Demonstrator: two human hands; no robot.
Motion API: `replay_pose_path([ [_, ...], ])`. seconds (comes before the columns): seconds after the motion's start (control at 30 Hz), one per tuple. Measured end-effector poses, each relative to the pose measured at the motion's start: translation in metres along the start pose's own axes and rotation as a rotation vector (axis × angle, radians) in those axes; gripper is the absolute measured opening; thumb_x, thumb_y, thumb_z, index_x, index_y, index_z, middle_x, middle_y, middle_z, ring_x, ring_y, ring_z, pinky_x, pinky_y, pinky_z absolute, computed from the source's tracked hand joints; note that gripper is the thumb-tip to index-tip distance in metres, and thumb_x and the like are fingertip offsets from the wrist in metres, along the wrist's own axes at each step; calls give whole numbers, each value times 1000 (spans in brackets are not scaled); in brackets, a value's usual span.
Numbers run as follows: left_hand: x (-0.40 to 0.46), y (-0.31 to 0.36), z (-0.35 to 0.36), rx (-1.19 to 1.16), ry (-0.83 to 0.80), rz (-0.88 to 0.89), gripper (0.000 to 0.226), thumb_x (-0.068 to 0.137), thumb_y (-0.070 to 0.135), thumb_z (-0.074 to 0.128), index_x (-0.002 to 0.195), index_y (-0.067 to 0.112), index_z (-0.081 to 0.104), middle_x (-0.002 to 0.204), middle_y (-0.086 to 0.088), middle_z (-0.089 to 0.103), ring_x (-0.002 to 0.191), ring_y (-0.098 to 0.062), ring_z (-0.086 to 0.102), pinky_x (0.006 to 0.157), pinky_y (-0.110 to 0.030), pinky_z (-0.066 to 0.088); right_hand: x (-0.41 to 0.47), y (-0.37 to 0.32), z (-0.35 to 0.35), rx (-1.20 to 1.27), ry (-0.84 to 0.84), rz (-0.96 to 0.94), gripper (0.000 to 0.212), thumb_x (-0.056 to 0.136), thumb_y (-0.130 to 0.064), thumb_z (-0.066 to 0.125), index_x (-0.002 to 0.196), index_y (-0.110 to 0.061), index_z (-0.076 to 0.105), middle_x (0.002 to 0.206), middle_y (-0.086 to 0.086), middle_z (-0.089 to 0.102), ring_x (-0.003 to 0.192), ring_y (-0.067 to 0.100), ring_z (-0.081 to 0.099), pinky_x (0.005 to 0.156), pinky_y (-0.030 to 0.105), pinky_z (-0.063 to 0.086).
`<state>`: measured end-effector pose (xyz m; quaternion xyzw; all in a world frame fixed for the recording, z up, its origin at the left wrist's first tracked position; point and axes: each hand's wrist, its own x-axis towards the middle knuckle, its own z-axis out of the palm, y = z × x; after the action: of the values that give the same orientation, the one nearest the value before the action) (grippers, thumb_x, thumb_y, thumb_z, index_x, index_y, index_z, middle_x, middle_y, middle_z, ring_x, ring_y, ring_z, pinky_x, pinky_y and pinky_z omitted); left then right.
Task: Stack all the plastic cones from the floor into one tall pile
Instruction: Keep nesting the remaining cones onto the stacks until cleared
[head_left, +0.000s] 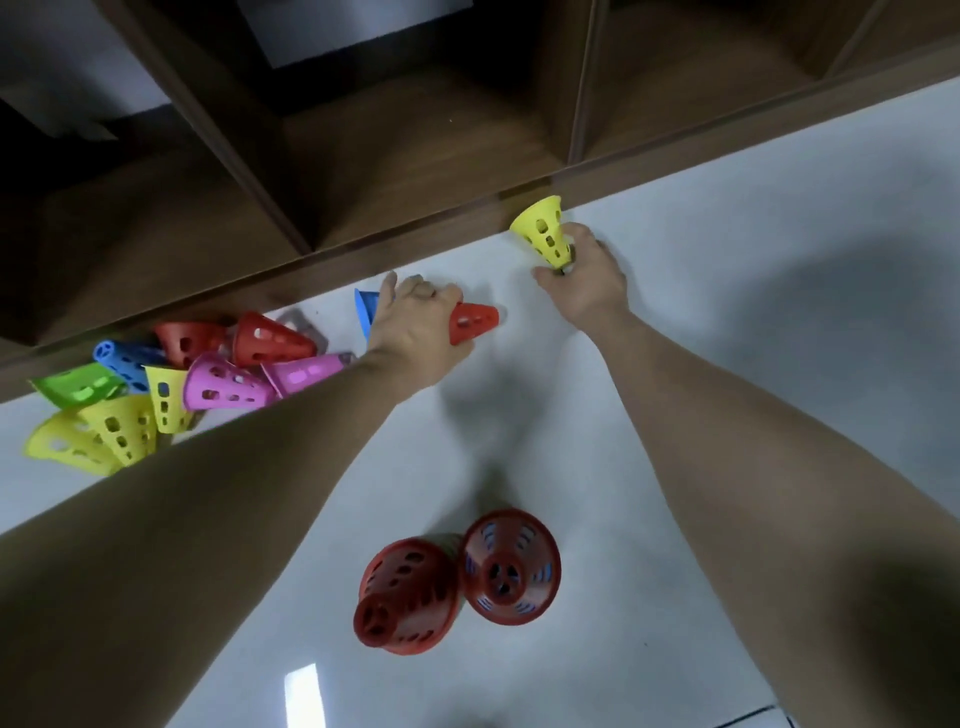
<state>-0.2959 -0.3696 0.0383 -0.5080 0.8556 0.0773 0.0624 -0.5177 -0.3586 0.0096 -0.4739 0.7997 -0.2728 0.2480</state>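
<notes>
Red cone (471, 322) is in the left hand (415, 332), yellow cone (545, 234) gripped by the right hand (584, 280), both by the shelf (363, 156). I'd nest them wide-end-down, squarely, on the near red stacks (511, 569).

The floor (727, 364) is pale, smooth and slightly glossy, bordered at the far side by the base of a dark wooden shelf unit (415, 171). A loose heap of cones (171, 384) in yellow, green, blue, red and pink lies on the floor at the left, against the unit's base. Two red cone stacks (457, 582) stand on the floor in the near centre, just beside each other, the left one leaning.
</notes>
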Motion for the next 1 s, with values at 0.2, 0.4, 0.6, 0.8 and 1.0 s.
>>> replay_pose_path([
  [0.2,-15,-4,-1,-93,-86,-10,52,86,53,64,131,29,50,129,-2,53,131,-25,44,124,-48,7,5,-15,12,-110,81,17,50,90,-35,67,134,-15,51,124,9,66,120,31,57,104,38,39],
  [0.4,-22,-18,1,-151,-140,-27,51,83,55,67,125,32,49,118,2,54,116,-26,53,114,-49,26,-22,-8,12,12,13,-65,5,85,-22,62,81,-19,61,78,5,67,83,31,63,80,41,52],
  [0.6,-39,-12,11,-257,-105,-73,52,84,44,71,128,30,48,126,0,50,117,-29,55,110,-56,33,-89,12,-12,457,58,-45,9,93,-17,62,98,-19,70,91,3,68,81,13,58,75,27,49],
  [0.8,-73,-19,9,-134,-110,-62,54,83,51,70,130,32,50,129,0,54,118,-27,47,107,-41,32,-145,21,-40,688,106,43,8,95,-22,65,100,-26,70,91,-9,69,83,5,61,79,24,52],
  [1.0,-113,-15,16,-137,-171,-129,68,76,36,79,135,28,48,132,-1,49,119,-31,44,102,-40,34,-176,-8,-34,815,56,33,10,93,-22,66,98,-30,70,98,-7,73,93,10,66,94,45,54],
])
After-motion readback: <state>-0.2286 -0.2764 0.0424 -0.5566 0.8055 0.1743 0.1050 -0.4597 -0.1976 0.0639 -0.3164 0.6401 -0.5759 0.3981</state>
